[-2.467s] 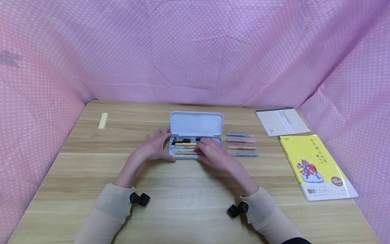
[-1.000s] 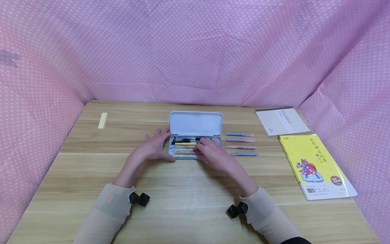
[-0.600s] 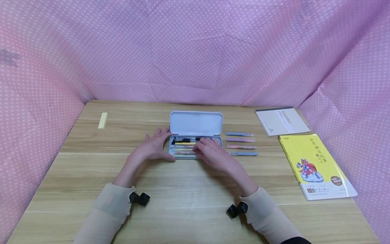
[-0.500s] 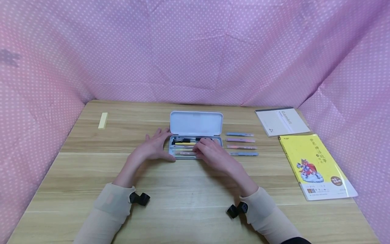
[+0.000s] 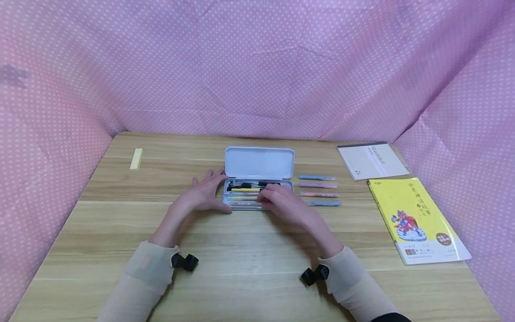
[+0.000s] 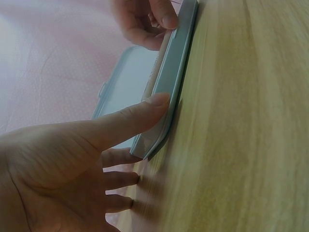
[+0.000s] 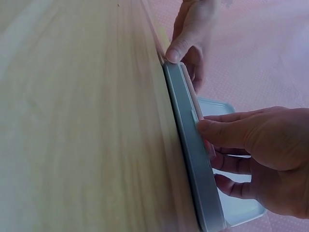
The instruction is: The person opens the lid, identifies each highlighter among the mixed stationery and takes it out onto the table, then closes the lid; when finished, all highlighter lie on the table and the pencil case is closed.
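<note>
A light blue pencil case (image 5: 259,163) stands with its lid up in the middle of the table, with several pens (image 5: 241,184) inside. My left hand (image 5: 203,192) holds its left end, thumb on the front corner and fingers around the side. Over the front part of the case, my right hand (image 5: 283,203) pinches a pinkish pen (image 7: 193,96) between thumb and fingers. That pen lies along the front wall and shows just above the rim in both wrist views. The right hand covers the right part of the case's contents.
Right of the case several pens (image 5: 317,185) lie in a column. Farther right are a white notebook (image 5: 370,161) and a yellow book (image 5: 418,219). A pale yellow strip-shaped block (image 5: 136,159) lies at the far left. Pink dotted cloth (image 5: 257,67) hangs behind the table (image 5: 241,277).
The pen under my right hand has shifted slightly toward the case's front wall. The right hand has moved a little to the right. My left hand stays in place.
</note>
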Demonstrator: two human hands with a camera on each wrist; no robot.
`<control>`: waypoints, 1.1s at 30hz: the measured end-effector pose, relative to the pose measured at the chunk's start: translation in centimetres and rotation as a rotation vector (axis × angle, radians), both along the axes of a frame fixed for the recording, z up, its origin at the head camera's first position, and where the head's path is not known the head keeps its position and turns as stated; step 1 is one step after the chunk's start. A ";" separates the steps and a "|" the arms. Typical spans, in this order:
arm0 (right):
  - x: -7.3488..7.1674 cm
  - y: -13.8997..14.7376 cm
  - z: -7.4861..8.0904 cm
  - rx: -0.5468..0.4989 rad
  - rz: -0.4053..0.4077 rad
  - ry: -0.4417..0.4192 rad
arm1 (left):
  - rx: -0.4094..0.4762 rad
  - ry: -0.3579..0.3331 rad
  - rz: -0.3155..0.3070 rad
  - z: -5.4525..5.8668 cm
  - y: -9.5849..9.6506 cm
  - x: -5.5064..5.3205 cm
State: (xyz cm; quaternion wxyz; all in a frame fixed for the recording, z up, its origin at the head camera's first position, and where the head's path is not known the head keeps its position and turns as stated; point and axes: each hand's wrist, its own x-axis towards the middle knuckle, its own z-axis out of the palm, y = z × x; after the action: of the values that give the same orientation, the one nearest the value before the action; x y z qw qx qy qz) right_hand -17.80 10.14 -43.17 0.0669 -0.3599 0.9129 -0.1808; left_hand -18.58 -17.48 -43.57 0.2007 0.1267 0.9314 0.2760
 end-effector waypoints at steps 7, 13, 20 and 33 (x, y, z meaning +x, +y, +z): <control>-0.4 0.6 0.1 -0.048 0.029 -0.027 | 0.005 -0.011 -0.002 0.0 0.0 -0.1; -0.8 2.4 0.5 -0.124 0.046 0.000 | 0.005 0.002 -0.007 -0.1 0.1 -0.2; -0.7 7.4 0.8 -0.173 -0.006 0.011 | 0.016 0.001 -0.008 0.1 0.1 -0.1; 0.1 15.6 0.1 -0.153 -0.057 0.008 | 0.015 -0.003 0.000 0.0 -0.1 0.2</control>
State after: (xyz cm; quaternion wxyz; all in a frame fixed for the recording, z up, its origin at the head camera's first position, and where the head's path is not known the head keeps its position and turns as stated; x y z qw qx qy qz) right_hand -17.65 25.71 -43.02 0.0303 -0.3387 0.9065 -0.2503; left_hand -18.40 -17.62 -43.55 0.2011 0.1278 0.9291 0.2830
